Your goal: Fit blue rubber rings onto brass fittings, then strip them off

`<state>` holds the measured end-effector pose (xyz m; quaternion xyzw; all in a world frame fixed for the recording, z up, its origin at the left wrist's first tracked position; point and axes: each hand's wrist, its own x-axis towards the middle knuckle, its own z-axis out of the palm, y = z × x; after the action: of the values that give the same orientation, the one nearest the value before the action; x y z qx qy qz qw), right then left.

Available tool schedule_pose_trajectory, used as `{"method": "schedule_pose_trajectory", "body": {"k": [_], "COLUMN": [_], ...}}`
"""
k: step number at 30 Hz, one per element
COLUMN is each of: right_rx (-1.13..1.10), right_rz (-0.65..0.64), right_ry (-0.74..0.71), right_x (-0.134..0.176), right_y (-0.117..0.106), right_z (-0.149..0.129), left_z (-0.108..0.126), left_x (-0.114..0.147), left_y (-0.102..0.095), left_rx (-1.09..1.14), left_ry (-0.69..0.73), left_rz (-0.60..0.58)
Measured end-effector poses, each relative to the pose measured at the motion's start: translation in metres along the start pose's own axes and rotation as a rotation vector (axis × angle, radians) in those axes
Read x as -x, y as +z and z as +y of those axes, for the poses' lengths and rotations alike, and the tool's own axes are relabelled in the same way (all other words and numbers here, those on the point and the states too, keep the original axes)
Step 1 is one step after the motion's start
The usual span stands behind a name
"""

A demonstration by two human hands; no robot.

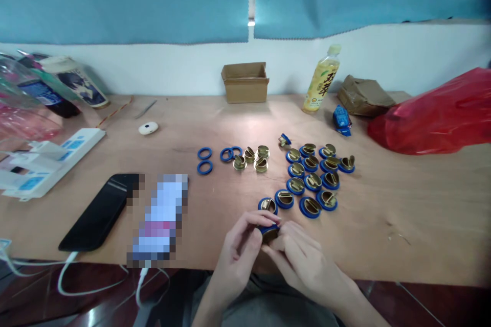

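Near the table's front edge, my left hand (245, 242) and my right hand (297, 253) meet around a brass fitting with a blue ring (269, 234). Fingers of both hands are closed on it and hide part of it. Just beyond them lie several brass fittings with blue rings (313, 181), grouped to the right. Left of that group sit several bare brass fittings (261, 164) without rings. Several loose blue rings (204, 167) lie farther left, some of them overlapping.
Two phones (99, 212) on white cables and a power strip (57, 163) are at left. Behind stand an open cardboard box (246, 89) and a yellow drink bottle (322, 79). A red plastic bag (433, 117), a crumpled brown package (364, 96) and a blue packet (341, 120) lie right.
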<state>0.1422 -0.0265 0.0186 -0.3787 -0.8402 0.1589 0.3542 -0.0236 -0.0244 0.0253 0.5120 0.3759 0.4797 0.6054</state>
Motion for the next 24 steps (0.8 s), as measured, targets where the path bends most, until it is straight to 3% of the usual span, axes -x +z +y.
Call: {"method": "schedule_pose_trajectory", "body": {"k": [7,11,19,24], "right_rx": [0.069,0.018,-0.203,-0.236], "right_rz": [0.014,0.03,0.153,0.145], "right_ry": [-0.033,0.006,0.255,0.275], "right_x": [-0.0035,-0.0064,0.0008,0.0024], "right_y": [-0.001,-0.0048,0.0,0.004], "right_z": [-0.0014,-0.0029,-0.0022,-0.0016], "left_z": [-0.0001,-0.0016,-0.0008,-0.0001], "left_x": [-0.0009,-0.0037,-0.0049,-0.0039], "left_y": [-0.0001,0.0,0.0001,-0.0011], "left_rx": [0.034,0.07,0.006,-0.044], "left_ry": [-0.001,-0.017,-0.116,-0.104], "left_rz": [-0.015,0.032,0.053,0.058]}}
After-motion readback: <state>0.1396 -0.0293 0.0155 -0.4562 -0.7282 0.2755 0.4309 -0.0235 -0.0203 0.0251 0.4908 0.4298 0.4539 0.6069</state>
